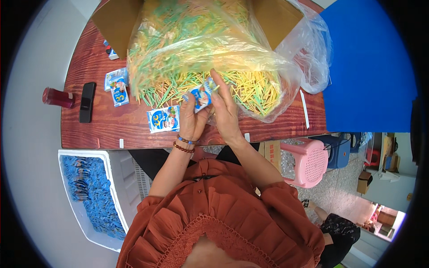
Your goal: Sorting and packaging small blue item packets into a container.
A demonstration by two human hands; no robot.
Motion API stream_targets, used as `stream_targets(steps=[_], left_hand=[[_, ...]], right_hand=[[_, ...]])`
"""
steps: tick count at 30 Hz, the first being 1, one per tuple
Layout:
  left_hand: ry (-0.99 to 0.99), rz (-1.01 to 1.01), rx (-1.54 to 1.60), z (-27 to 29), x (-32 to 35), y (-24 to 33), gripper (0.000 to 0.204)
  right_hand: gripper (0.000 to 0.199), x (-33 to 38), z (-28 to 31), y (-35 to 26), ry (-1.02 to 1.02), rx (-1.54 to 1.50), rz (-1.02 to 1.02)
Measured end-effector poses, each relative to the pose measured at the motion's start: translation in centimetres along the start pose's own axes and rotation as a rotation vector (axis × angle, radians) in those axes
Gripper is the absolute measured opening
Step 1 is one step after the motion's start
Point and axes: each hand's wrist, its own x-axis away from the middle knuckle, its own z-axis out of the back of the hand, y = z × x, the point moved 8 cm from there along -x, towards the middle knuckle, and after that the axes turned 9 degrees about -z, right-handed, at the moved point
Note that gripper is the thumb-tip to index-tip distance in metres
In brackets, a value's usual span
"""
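Note:
Both hands are together over the front of the table, at the near edge of a large clear plastic bag point(210, 53) full of thin yellow and green sticks point(261, 91). My left hand point(193, 123) pinches a small blue-and-white packet point(202, 99) by its lower left side. At the packet's right end, my right hand point(227, 111) grips it with the thumb, its index finger stretched up along the edge. More flat packets point(163, 119) lie stacked just left of my left hand. Another small group of packets point(119, 91) rests farther left.
Left on the reddish wooden table point(134, 142) are a black phone point(87, 102) and a red-lidded jar point(58, 97). A cardboard box point(117, 24) surrounds the bag. Below left stands a white foam box point(107, 178) of blue packets; a pink stool point(308, 163) stands at right, near another person point(339, 234).

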Motion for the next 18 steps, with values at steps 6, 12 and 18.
stream_targets(steps=[6,12,18], left_hand=[[0.024,-0.05,-0.022,1.9,-0.1,2.1,0.031],[-0.002,-0.058,-0.053,1.1,0.4,1.6,0.029],[0.029,-0.081,-0.179,2.0,0.6,2.7,0.034]], right_hand=[[0.019,-1.9,10.0,1.4,0.138,0.662,-0.167],[0.021,-4.0,9.8,4.8,0.015,1.329,-0.118],[0.023,-5.1,10.9,7.2,-0.132,1.278,-0.278]])
